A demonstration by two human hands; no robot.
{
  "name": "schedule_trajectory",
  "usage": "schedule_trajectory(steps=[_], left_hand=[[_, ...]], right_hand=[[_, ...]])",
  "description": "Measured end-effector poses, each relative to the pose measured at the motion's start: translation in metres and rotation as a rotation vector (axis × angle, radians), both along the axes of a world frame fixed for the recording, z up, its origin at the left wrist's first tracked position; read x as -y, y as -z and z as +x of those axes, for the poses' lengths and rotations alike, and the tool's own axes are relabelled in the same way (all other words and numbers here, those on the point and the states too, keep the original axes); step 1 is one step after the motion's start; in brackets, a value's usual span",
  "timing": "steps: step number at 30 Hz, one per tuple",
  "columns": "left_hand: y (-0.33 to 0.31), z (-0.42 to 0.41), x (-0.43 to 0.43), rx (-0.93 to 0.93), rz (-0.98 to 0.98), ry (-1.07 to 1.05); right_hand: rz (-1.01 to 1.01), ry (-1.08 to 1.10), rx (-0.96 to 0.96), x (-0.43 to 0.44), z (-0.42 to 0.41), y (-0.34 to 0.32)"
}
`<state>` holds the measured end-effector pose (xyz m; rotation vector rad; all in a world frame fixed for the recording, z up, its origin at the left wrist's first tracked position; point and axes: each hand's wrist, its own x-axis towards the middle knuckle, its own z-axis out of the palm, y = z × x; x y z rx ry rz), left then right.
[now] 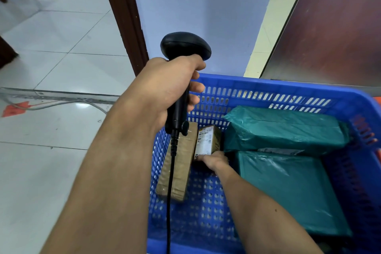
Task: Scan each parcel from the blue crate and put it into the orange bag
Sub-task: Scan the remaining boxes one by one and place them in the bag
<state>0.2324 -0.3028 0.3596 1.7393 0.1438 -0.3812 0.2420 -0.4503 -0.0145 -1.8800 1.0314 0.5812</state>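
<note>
Black scanner stood upright, gripped in the left hand, forearm raised above the crate. Down inside it, the right hand stretched forward, fingers grasping a labelled box beside green parcels.

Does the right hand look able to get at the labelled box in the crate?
Likely yes: the right hand is inside the crate, holding the labelled box by its near end. Nothing lies on it, and the left hand holds the scanner higher up.
</note>
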Motion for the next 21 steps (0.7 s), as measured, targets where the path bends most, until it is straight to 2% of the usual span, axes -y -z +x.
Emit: schedule_trajectory(steps=[6,10,19,21], left_hand=[[-0.001,0.003,0.002,0.026,-0.010,0.004],[-0.002,0.006,0.000,0.036,-0.018,-0.010],[-0.009,0.001,0.016,0.072,-0.042,0.037],[-0.010,-0.001,0.022,0.073,-0.053,0.031]], right_hand=[[-0.049,-0.085,-0.031,0.005,-0.003,-0.004],[-0.192,-0.234,-0.047,0.015,-0.012,-0.022],[-0.483,-0.719,0.002,0.048,-0.066,-0.133],[-0.477,-0.804,0.021,0.061,-0.085,-0.161]])
